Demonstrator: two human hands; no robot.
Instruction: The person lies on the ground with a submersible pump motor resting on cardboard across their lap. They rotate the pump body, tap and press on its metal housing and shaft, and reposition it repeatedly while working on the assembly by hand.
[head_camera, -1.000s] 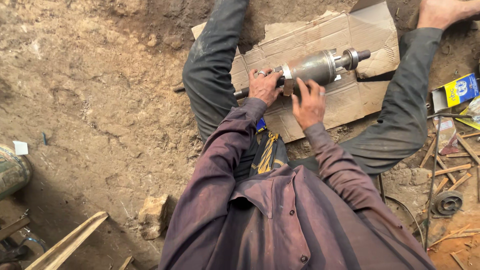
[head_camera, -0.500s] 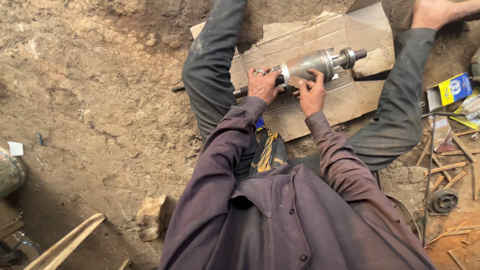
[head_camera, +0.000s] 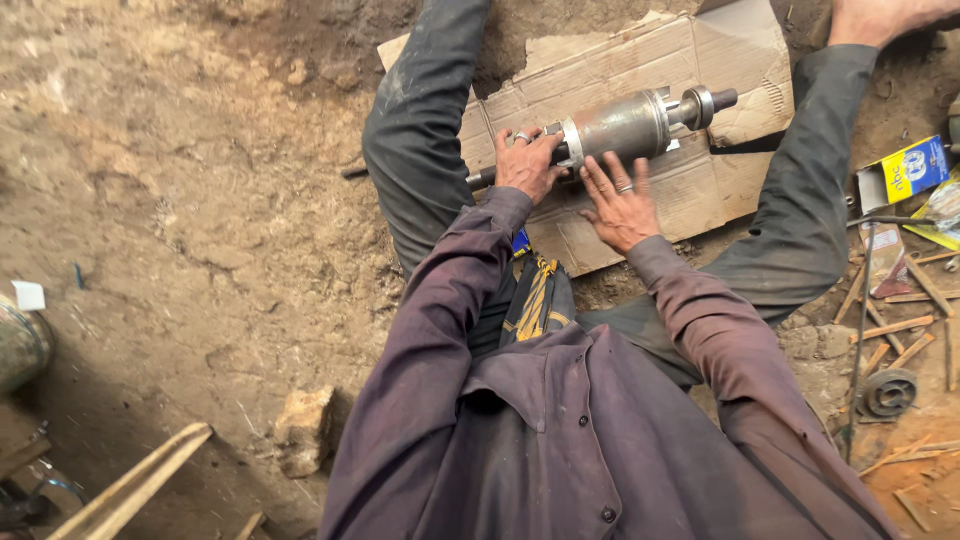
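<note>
Fingers (head_camera: 597, 178) of the right hand (head_camera: 620, 205) are seen spread and laid flat against the near side of the grey cylindrical metal motor body (head_camera: 628, 125); those of the left hand (head_camera: 528, 163) are curled over its left end, where a thin dark shaft (head_camera: 480, 179) projects.

Bare brown earth floor (head_camera: 180, 200): fills the left half of the frame.

Purple long-sleeved shirt (head_camera: 560, 440): worn by the seated person, occupying the lower centre.

Dark grey trouser legs (head_camera: 420, 130): spread to either side of the work, upper centre and upper right.

Flattened brown cardboard sheet (head_camera: 730, 60): laid on the earth between the legs, upper centre; the motor body is rested on it, tilted up towards the right, its stepped narrow end pointing to the upper right.

Pale wooden plank (head_camera: 130, 485): lower left corner.

Pale stone lump (head_camera: 305, 430): lower left of centre, beside the shirt.

Yellow and blue cardboard box (head_camera: 905, 172): right edge, well apart from the hands.

Round dark metal pulley (head_camera: 888, 392): right edge, among scattered wooden sticks (head_camera: 895, 328).

Rings: one is worn on each hand.
</note>
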